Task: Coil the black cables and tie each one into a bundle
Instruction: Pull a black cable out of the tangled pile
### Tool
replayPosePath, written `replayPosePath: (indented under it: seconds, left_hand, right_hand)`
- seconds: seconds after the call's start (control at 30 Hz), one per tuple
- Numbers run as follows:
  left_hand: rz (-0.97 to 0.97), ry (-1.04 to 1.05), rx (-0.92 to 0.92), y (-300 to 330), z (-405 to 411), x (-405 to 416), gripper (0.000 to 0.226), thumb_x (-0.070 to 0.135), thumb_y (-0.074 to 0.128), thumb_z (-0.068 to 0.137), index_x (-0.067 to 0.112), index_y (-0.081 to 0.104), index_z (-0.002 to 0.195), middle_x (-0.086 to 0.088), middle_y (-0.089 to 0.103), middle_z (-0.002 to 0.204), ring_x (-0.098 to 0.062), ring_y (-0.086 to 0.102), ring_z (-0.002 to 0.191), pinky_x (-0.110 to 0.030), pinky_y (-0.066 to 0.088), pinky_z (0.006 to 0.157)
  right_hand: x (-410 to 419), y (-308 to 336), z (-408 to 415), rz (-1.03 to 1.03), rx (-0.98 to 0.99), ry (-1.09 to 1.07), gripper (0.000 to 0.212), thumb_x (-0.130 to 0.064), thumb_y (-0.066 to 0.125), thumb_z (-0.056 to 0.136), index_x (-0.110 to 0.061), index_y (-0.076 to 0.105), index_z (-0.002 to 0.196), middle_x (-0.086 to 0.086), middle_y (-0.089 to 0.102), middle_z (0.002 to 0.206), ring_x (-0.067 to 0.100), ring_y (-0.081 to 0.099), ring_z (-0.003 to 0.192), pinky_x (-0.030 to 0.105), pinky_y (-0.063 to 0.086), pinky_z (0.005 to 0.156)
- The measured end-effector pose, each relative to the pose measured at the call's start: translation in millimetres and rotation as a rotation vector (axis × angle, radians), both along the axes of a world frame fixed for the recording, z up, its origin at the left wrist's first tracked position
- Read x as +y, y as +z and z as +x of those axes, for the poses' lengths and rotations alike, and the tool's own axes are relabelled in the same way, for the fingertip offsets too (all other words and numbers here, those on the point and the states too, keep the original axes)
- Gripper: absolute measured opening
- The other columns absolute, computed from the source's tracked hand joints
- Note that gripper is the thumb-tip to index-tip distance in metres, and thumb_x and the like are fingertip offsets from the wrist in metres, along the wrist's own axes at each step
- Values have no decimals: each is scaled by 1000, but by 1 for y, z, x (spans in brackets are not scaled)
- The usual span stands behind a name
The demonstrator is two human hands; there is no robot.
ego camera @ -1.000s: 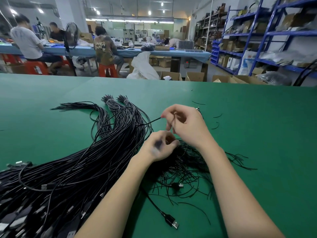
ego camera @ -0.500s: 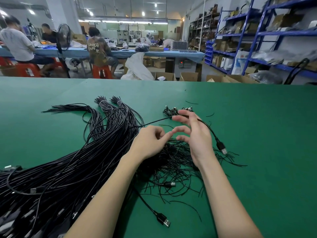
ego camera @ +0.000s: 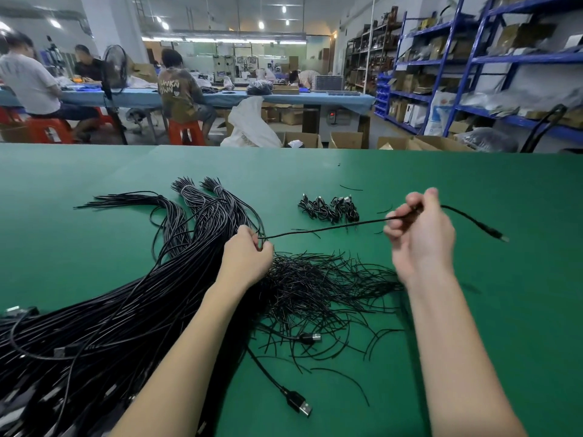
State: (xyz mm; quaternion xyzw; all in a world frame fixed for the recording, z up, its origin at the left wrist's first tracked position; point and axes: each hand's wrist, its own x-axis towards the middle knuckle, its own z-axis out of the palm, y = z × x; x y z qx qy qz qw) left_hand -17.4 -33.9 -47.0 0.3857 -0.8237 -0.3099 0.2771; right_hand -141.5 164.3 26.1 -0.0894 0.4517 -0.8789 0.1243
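- Since the earlier frame your hands have drawn apart, stretching one black cable (ego camera: 328, 227) between them above the worktop (ego camera: 473, 310).
- Your left hand (ego camera: 249, 257) pinches its near end; your right hand (ego camera: 419, 234) grips it, plug (ego camera: 498, 236) trailing beyond.
- Loose cable pile (ego camera: 110, 310) lies left; tied bundles (ego camera: 329, 209) sit behind the stretched cable.

A factory assembly workshop: workers on red stools (ego camera: 184, 131) at a long blue table (ego camera: 220, 99), blue steel shelving (ego camera: 441, 77) stacked with cartons, cardboard boxes (ego camera: 345, 140) on the floor.
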Motion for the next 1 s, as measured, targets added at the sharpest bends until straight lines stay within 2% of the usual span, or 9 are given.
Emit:
replayPosePath:
  seconds: [0.13,0.23,0.3,0.37,0.43,0.6,0.77,0.83,1.0]
  left_hand:
    - [-242,-117,203,14,-3,19,13,15,60,90,13,51,99,-1,55,96,-18,50,87,-28,37,76]
    - [52,-560,201,32,-8,45,22,43,57,95,24,59,105,12,69,97,2,62,91,-14,44,79]
    - [304,-786,45,38,-10,62,51,64,60,88,20,58,114,12,75,93,-4,70,86,-15,50,80]
    - [447,-845,-52,38,-11,70,58,60,67,87,10,57,114,3,76,87,-14,68,68,-20,53,70]
    - [425,-869,-151,36,-8,70,47,51,61,96,5,62,105,3,71,72,-14,51,51,-20,44,55]
    - [431,-917,-199,37,-4,64,40,34,39,109,9,68,100,6,48,58,-12,34,55,-21,29,49]
    - [454,-971,-388,43,4,55,38,32,39,109,10,69,102,4,48,65,-10,35,55,-20,30,50]
    - [448,-986,-395,44,6,54,31,32,45,108,10,66,105,5,55,69,-10,42,58,-20,36,55]
    - [567,-782,-77,38,-11,75,25,30,51,104,10,61,94,-1,68,76,-15,60,62,-24,51,62]
  right_hand:
    - [4,-8,-5,346,90,175,38,-36,40,111,-14,60,88,-8,52,52,6,43,43,15,30,37]
    - [-9,-19,4,546,196,373,43,-41,38,110,-12,65,93,-5,61,56,6,48,42,16,36,40]
    - [-16,-23,7,713,337,400,47,-49,42,108,-16,67,86,-7,62,56,6,51,44,22,42,47]
    - [-17,-25,5,940,556,282,51,-58,47,102,-20,69,76,-10,56,49,3,50,44,27,42,56]
    - [-12,-23,1,1056,694,165,57,-68,47,96,-22,72,74,-10,53,50,5,48,47,29,41,59]
    - [-6,-14,-6,1080,595,165,61,-67,44,98,-22,78,73,-8,69,58,8,56,54,31,49,69]
    - [-3,-17,-10,720,261,158,48,-44,49,105,-12,77,83,-7,55,53,5,39,37,15,31,39]
    - [-1,-19,-13,725,330,207,44,-39,49,106,-14,79,86,-7,55,57,5,39,40,15,31,41]
    - [-20,-24,6,881,618,467,33,-51,49,103,-38,80,100,-24,68,64,0,62,51,23,43,57]
